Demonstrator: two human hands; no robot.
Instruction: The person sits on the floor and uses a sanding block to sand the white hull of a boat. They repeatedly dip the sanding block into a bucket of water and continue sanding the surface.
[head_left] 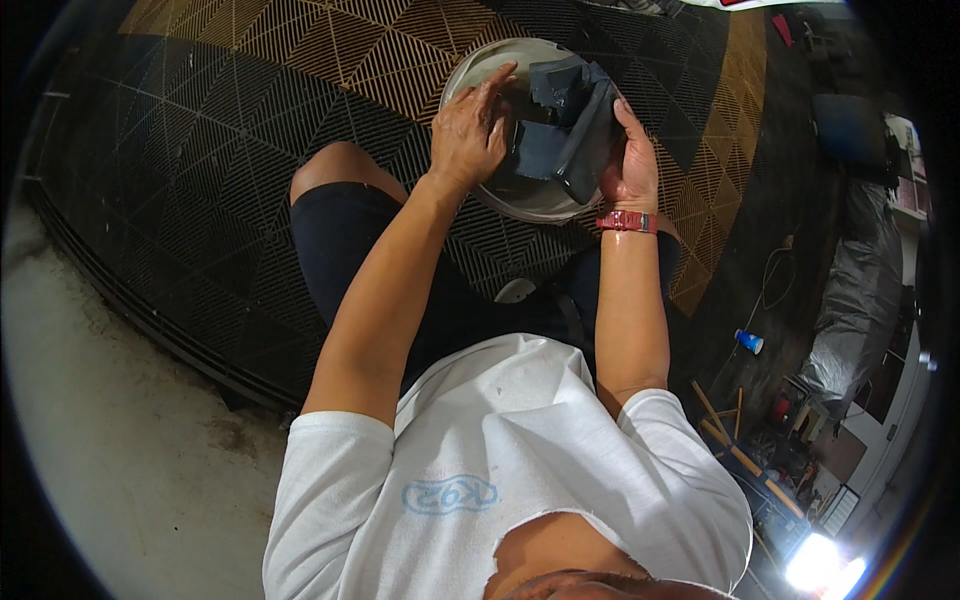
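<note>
A round, pale bucket [528, 211] stands in front of me, between my knees. Inside it lie dark grey pieces that look like wet sheets: a curled upper piece [557, 82] and a flatter lower piece [537, 150]. A long dark grey slab [587, 145], perhaps a folded sheet, slants across the bucket's right side. My right hand [632, 165] grips its right edge, thumb up along the side and the other fingers hidden beneath. Over the left rim, my left hand [468, 140] reaches with its index finger stretched out, apart from the slab and holding nothing visible.
Black and tan slatted floor tiles [240, 150] surround the bucket. Bare concrete [120, 400] begins beyond their edge at lower left. On the right are a blue cup [748, 341], a thin cable [775, 275], a grey plastic cover [850, 300] and piled tools and wood strips [745, 460].
</note>
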